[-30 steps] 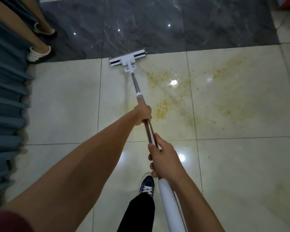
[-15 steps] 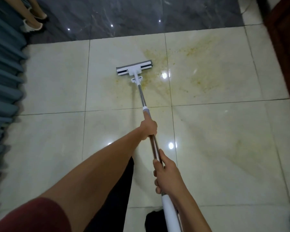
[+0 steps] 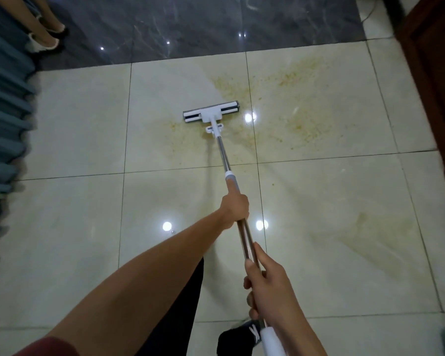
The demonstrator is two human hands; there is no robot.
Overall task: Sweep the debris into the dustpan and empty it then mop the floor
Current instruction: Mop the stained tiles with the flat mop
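Observation:
A white flat mop head (image 3: 211, 114) lies on the cream floor tiles at the near edge of a yellow-brown smear (image 3: 280, 98). Its metal pole (image 3: 224, 155) runs back toward me. My left hand (image 3: 235, 205) grips the pole just below the grey collar. My right hand (image 3: 266, 283) grips it lower down, above the white end grip (image 3: 271, 340). A fainter yellow streak (image 3: 357, 227) marks the tile to the right. No dustpan is in view.
Blue pleated curtains (image 3: 5, 111) hang along the left. Another person's feet in pale shoes (image 3: 45, 39) stand on the dark marble strip (image 3: 203, 24) at top left. Dark wooden furniture (image 3: 432, 86) fills the right edge. My own leg and shoe (image 3: 242, 332) are below.
The mop head has been drawn back from the dark marble edge toward me, across the smear. Both hands kept their grip on the pole while I stepped back.

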